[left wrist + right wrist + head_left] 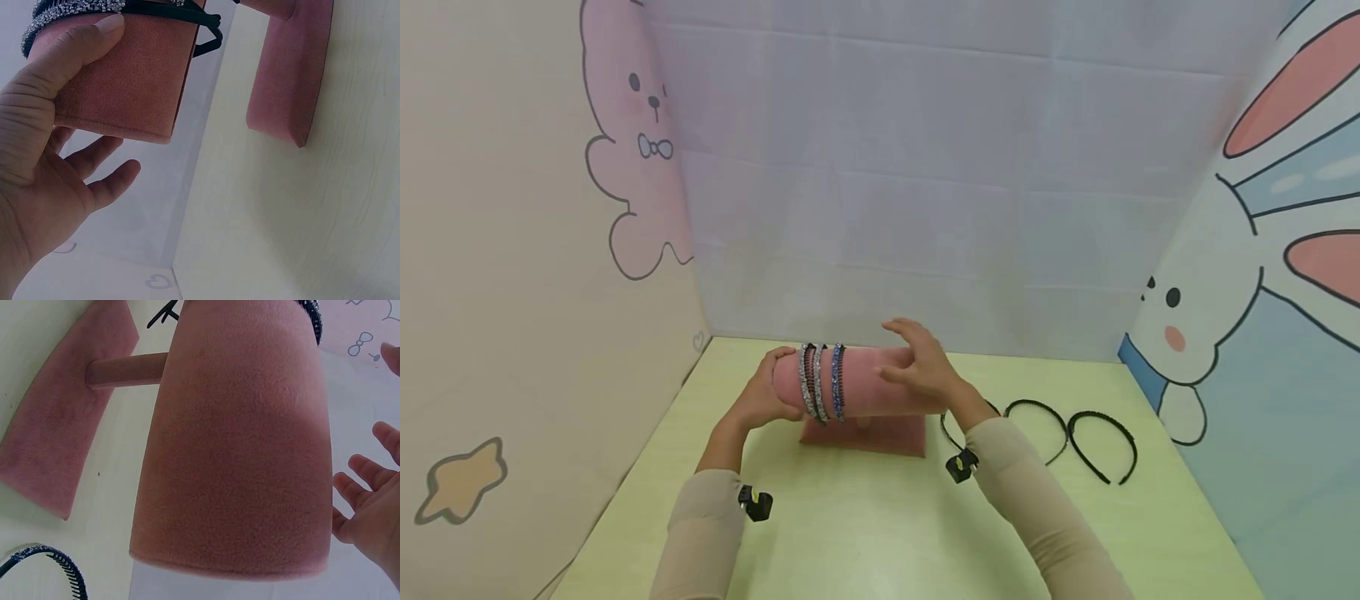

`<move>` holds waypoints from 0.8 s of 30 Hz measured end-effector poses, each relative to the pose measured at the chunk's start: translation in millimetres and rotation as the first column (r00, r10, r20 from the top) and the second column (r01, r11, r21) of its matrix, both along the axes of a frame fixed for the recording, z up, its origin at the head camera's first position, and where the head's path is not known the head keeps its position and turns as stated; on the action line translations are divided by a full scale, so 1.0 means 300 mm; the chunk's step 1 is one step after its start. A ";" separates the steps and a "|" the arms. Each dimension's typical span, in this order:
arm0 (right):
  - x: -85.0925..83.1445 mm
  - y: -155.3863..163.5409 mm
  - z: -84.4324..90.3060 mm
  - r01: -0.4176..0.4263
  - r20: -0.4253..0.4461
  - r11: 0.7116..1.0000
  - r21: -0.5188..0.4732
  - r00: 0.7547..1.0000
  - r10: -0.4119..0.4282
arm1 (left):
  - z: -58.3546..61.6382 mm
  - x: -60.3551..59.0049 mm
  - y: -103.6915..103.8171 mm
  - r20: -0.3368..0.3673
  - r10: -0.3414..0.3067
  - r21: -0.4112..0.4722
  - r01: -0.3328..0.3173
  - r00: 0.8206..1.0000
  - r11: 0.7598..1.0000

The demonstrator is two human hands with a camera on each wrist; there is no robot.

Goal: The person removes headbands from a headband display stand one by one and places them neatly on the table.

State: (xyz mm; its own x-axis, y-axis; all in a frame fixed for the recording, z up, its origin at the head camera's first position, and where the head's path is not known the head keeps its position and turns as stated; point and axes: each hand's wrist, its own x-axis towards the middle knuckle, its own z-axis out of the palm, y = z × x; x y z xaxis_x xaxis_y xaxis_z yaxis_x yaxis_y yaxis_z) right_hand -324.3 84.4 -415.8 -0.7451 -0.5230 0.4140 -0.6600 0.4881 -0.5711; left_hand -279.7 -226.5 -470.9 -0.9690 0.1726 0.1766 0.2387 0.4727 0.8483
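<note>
Fingers of the left hand (765,393) cup the left end of the pink velvet headband stand (865,385), thumb pressed on its roll. We note the right hand (921,364) spread loosely over the roll's right part, gripping nothing. Three rhinestone headbands (822,382) sit around the left part. Black headbands (1075,437) lie on the table (865,533), right of the stand.
</note>
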 end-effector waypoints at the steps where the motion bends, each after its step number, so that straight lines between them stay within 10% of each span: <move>1: -0.001 -0.005 0.002 -0.002 0.012 1.000 0.009 1.000 0.001 | 0.000 0.000 0.001 0.001 0.001 0.000 -0.001 1.000 1.000; 24: -0.040 -0.160 0.024 -0.078 0.090 0.985 0.154 0.994 0.064 | 0.010 -0.004 0.007 -0.006 -0.002 0.026 0.002 1.000 1.000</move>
State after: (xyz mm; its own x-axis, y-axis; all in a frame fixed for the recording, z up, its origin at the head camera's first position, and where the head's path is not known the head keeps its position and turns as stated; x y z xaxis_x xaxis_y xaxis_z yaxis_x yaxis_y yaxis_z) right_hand -336.4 36.5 -408.7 -0.7326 -0.6293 0.2594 -0.6487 0.5299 -0.5463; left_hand -281.0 -224.4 -468.0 -0.9677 0.1697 0.1863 0.2443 0.4504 0.8587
